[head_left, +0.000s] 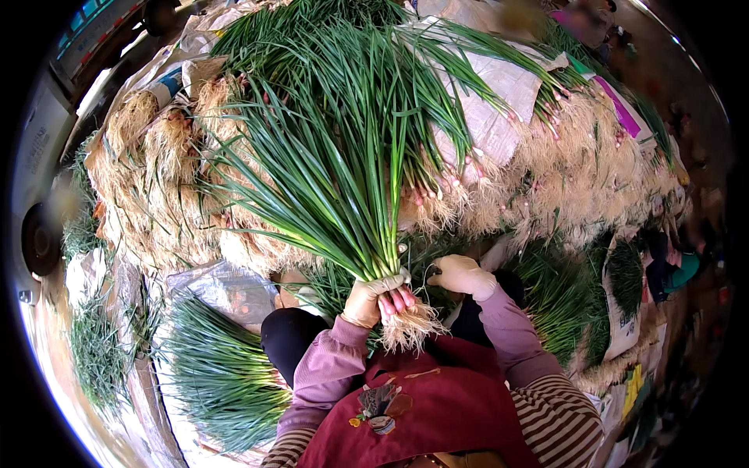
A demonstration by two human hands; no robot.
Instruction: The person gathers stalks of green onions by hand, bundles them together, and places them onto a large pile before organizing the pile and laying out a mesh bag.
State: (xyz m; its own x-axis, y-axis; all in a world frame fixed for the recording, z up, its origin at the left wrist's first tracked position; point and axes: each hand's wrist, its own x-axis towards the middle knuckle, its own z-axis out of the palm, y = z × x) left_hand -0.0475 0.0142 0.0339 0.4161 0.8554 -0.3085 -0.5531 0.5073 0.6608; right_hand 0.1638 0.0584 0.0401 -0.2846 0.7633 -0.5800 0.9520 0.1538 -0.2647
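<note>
My left hand [363, 303], in a pale glove, is wrapped round a bunch of spring onions [378, 269] just above its pink bulbs. The long green leaves fan out up and away from me, and the tangled tan roots [412, 326] hang towards my lap. To the right of the bunch, apart from it, is my right hand [463, 278], also gloved. Its fingers are curled together at the tips; whatever they may hold is too small to make out. Loose green leaves [331, 287] lie below and behind the hands.
Ahead rises a big heap of spring onions [312, 101] with matted roots [577, 175] and pale sacks [491, 101]. More spring onions lie at my left [218, 366] and right [558, 292]. A clear plastic bag [226, 292] is left of my knee. A vehicle [43, 148] stands far left.
</note>
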